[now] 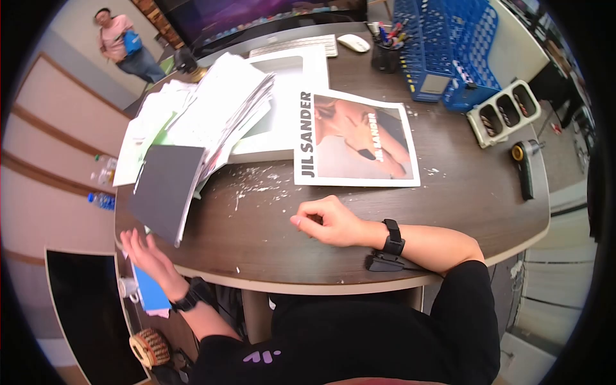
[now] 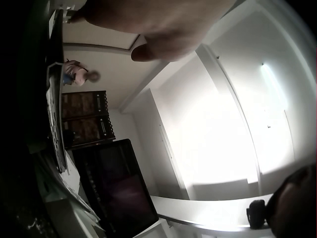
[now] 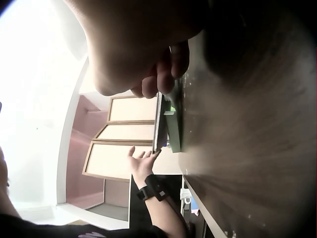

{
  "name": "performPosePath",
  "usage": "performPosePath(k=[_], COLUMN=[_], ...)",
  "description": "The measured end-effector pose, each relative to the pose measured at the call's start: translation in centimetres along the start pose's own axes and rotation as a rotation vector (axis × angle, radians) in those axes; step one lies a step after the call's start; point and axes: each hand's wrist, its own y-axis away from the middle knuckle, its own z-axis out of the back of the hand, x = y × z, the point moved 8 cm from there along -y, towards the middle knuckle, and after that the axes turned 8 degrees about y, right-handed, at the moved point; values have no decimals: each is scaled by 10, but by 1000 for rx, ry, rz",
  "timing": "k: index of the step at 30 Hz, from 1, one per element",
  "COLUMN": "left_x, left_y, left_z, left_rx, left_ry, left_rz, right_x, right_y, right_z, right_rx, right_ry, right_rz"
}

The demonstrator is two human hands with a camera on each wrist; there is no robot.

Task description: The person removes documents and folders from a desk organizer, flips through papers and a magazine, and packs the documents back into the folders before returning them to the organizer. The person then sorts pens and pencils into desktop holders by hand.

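Note:
At the left front edge of the desk, my left hand has its fingers spread straight, close to the lower corner of a dark grey folder. In the right wrist view, the same left hand has its fingertips right at the folder's edge. The folder leans against a tall, untidy stack of papers. My right hand lies loosely curled over the desk's front middle and holds nothing. Beyond it lies a printed sheet marked JIL SANDER.
White scraps litter the brown desk. A keyboard, a mouse, a pen cup, blue file holders, a three-slot tray and a black-and-yellow tool stand further back and right. A person stands behind.

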Motion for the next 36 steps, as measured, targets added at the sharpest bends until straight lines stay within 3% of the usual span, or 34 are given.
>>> performPosePath(k=[3,4,5,6,8,9,11,12,13,15,17,18,19,22,23,24,25,26,27,28,31,33,36], left_x=[-16,-4,7,14,50,61,79,88,92,89,91,90,87,89,89,89,88,87,87,87,87,86,86], left_y=[42,49,58,63,98,114,146,153,152,151,152,152,153,152,152,150,151,152,152,151,150,150,148], left_z=[-21,-28,-37,-35,-56,-62,-70,-71,-68,-71,-73,-72,-74,-72,-72,-72,-72,-72,-72,-71,-71,-71,-67], left_rx=[49,214,378,384,774,828,969,1101,1074,994,1016,1029,1034,1038,1038,1009,1019,1030,1026,1004,1015,1006,1007], left_ry=[-151,-76,2,14,-54,-111,-242,-336,-345,-301,-297,-304,-314,-305,-309,-298,-291,-285,-273,-265,-248,-229,-197], left_rz=[-109,-11,85,96,372,470,663,649,653,664,672,674,667,670,672,674,678,681,699,701,725,724,735], right_x=[51,61,85,106,122,129,135,135,133,134,132,125,128,100,94,78,80,81,61,62,87,106,172], right_y=[2,1,4,10,18,24,30,34,43,73,107,131,142,169,174,180,180,166,166,162,158,161,154], right_z=[23,36,60,83,146,185,264,308,358,462,562,613,632,697,706,727,703,677,702,692,682,704,701], right_rx=[-50,-60,-169,-274,-517,-680,-966,-1092,-1168,-1370,-1624,-1662,-1636,-1477,-1495,-1425,-1511,-1335,-1235,-1265,-1364,-1394,-1419], right_ry=[71,87,214,340,520,653,758,821,930,1467,1917,1827,1700,1334,1256,1182,1068,861,843,883,1191,1327,1424], right_rz=[230,222,379,535,615,621,446,441,281,249,-229,-322,-599,-792,-685,-689,-626,-601,-652,-540,-596,-565,-381])
